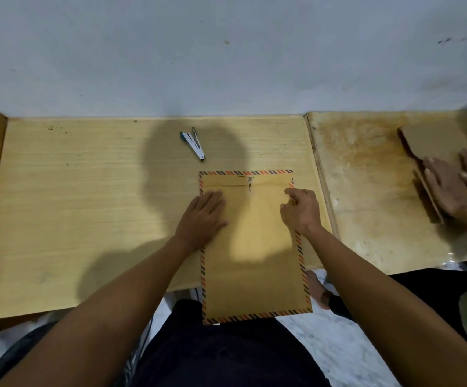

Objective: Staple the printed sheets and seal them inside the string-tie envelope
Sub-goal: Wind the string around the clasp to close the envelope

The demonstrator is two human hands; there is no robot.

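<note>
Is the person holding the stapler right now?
No. The stapler lies alone on the table beyond the envelope, while the left hand and right hand rest on the envelope.

My left hand [203, 216] covers the envelope [251, 247]'s left border beneath it. By my right hand [300, 210], I can't tell what the fingertips pinch. Far right of it, another person's hands [458, 185] are blurred and cropped.

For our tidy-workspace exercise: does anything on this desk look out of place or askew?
Yes. The tan string-tie envelope with striped border overhangs the wooden desk's near edge above the person's lap. The white and teal stapler lies splayed open.
</note>
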